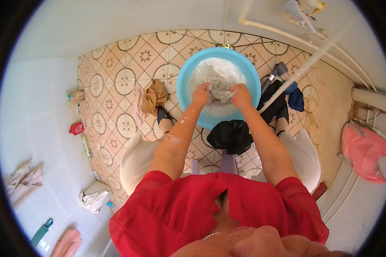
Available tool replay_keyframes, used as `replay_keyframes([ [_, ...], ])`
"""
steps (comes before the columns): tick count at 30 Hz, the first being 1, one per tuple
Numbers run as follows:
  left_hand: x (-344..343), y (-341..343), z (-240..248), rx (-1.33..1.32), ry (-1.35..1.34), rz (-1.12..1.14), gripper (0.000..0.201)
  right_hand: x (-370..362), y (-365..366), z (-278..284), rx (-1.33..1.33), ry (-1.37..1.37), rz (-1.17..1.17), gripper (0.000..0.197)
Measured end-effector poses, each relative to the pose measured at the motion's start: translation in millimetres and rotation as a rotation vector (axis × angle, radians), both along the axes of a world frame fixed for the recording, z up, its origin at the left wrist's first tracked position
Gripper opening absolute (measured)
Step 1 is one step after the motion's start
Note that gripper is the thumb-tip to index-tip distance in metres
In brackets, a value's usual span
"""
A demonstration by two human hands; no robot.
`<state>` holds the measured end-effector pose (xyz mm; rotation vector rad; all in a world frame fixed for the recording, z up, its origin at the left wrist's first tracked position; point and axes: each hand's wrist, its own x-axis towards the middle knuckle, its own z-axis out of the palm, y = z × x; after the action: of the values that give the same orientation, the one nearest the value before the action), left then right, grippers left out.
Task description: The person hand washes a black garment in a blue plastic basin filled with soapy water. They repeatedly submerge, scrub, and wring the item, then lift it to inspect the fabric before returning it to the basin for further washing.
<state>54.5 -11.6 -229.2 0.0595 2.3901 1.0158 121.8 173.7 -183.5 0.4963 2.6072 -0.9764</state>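
A blue basin (184,85) stands on the tiled floor in front of me, holding sudsy, cloudy water. In the water lies a wet, light grey cloth (221,89), bunched between my hands. My left hand (201,94) grips the cloth's left side, fingers curled at the water's surface. On the other side, my right hand (241,95) is closed on the same cloth. Flecks of foam cling to my left forearm. Suds hide how far the cloth reaches below the surface.
Black cloth (230,136) lies against the basin's near rim. Brown cloth (155,97) sits left of it; a grey-headed brush (280,70) and a blue cloth (296,99) lie right. A pale pole (300,70) slants across the right side. A red bottle (76,128) stands by the left wall.
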Motion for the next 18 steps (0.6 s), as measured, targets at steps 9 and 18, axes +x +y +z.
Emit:
replay_keyframes([
  [9,41.5,15.6,-26.9,-0.485,-0.132,-0.675,0.057,27.3,-23.2,-83.4,0.126,-0.156,0.488,0.046],
  [18,54.9,0.0,-35.5,-0.436,-0.181,-0.759,0.037,20.0,-16.8,-58.8,0.168,-0.433,0.451,0.028],
])
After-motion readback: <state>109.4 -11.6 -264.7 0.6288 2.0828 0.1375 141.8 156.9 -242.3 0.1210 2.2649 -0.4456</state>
